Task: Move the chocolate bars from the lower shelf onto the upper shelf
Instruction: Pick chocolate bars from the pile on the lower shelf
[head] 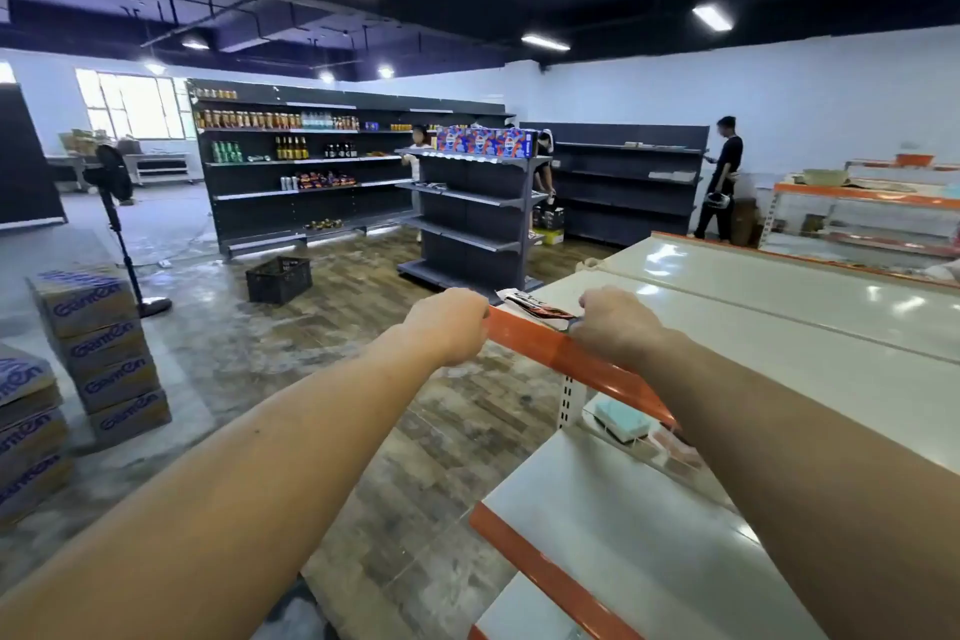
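Head camera view, inside a half-stocked shop: two bare arms reach forward to the near corner of a cream-topped upper shelf [753, 307] with an orange front rail. A flat chocolate bar in a white, black and red wrapper [535, 305] lies on that corner, between the two hands; its dark lettering is too blurred to read. The right hand [615, 322] has its fingers curled at the near end of the wrapper and appears to pinch it. The left hand [449, 325], just left of the bar, curls its fingers over the end of the orange rail. Below the right forearm, a white lower shelf [597, 509] with an orange edge carries a pale turquoise packet [621, 418] and a reddish packet [675, 452] beside it, both blurred. Left of the left arm, stacked brown cardboard cartons [98, 343] printed with blue writing stand on the floor; the writing is not clearly legible. Beyond the left hand sits a black plastic crate [279, 279], its contents unclear. Farther off, blue and red boxes [485, 141] top a grey shelf unit [467, 213], and bottles and cans line a dark wall rack [301, 156].
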